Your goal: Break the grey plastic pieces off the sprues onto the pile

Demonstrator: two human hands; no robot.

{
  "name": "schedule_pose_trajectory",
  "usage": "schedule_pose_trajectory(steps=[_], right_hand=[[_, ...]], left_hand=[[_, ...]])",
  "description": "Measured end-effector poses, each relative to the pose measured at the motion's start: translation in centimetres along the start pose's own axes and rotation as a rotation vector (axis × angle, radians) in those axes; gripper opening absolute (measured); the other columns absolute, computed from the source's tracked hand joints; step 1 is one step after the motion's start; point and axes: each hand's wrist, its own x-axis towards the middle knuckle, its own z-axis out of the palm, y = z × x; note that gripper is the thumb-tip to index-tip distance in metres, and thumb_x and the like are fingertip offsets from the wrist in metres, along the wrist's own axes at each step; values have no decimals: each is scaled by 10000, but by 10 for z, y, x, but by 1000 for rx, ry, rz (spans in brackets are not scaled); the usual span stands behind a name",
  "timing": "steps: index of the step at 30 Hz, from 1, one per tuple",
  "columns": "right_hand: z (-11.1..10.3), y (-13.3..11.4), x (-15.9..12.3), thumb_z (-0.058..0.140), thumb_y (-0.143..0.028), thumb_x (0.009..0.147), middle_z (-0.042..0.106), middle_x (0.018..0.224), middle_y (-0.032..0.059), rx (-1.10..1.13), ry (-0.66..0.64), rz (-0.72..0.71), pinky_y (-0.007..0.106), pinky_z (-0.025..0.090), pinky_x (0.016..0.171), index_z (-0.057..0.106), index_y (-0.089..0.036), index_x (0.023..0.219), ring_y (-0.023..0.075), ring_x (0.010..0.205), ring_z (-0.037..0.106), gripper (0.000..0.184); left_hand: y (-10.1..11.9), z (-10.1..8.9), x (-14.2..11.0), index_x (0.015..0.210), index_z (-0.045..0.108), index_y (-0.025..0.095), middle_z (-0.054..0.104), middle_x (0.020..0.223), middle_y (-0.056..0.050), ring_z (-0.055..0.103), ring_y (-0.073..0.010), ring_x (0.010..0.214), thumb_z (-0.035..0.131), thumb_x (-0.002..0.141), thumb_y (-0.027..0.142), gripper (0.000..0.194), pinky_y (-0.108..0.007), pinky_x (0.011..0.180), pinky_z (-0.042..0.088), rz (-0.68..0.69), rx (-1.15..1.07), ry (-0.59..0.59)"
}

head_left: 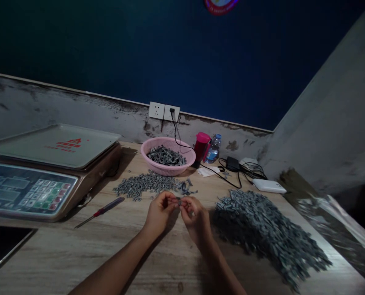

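Note:
My left hand (159, 211) and my right hand (194, 215) meet above the wooden table (93, 254), fingertips pinched together on a small grey part (179, 201) held between them. A big heap of the same grey parts (268, 229) lies just right of my right hand. A flatter spread of grey parts (145, 183) lies beyond my left hand. Behind that stands a pink basket (148, 153) with more grey parts inside.
A weighing scale (41, 168) with a keypad fills the left side. A red-handled screwdriver (104, 210) lies in front of it. At the back are a red cup (201, 148), a water bottle (213, 148), a black adapter with cables (233, 164), a white box (269, 186) and a wall socket (164, 111).

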Motion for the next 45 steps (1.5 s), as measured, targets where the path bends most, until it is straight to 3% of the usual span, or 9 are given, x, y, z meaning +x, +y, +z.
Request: schedule_pose_trajectory(steps=[4,16,23,26,32,36,40,45], right_hand=[[6,3,-4,515,-145,752,649,788,32,-36,28,65,240,489,650,602,-178,952,145,656,604,221],[11,4,-5,494,-170,707,612,673,17,80,13,224,231,472,548,535,-168,908,142,549,584,205],[12,5,-5,500,-145,664,540,627,-20,158,-13,272,207,422,497,494,-174,891,118,513,528,229],[13,3,-6,511,-133,644,512,594,-44,197,-18,278,194,397,466,475,-179,893,107,483,504,256],[11,-3,-5,522,-159,708,595,711,8,322,7,218,255,503,659,485,-160,1017,140,656,601,311],[8,-2,-4,542,-181,722,593,738,11,387,-21,259,286,518,713,480,-157,1066,148,694,615,351],[5,6,-3,563,-210,711,607,720,14,431,-60,303,279,517,655,487,-163,1055,159,661,612,356],[1,13,0,570,-190,672,590,638,-14,406,-119,309,235,447,514,504,-169,1002,137,533,551,337]], left_hand=[[-2,1,-3,768,569,161,624,723,-7,584,-138,713,644,647,150,142,-249,695,446,24,82,6],[-5,1,-6,767,583,169,634,747,-18,585,-160,728,613,672,139,104,-260,696,442,52,219,-9],[3,5,-16,969,584,198,628,910,-53,562,-193,844,498,780,161,211,-289,759,409,220,540,-123],[4,6,-20,970,570,200,610,916,-56,546,-198,868,447,815,170,200,-295,769,394,269,596,-131],[3,7,-15,878,516,194,544,795,-17,520,-166,774,468,800,181,93,-271,720,394,191,399,-29],[4,6,-10,817,502,191,515,712,18,496,-135,684,531,740,174,84,-237,653,389,76,175,-72],[7,7,-9,770,543,176,541,692,17,490,-128,668,591,694,187,91,-229,650,377,6,133,-96],[6,2,-8,705,597,164,578,681,0,504,-141,677,614,683,183,34,-238,666,377,31,249,-153]])
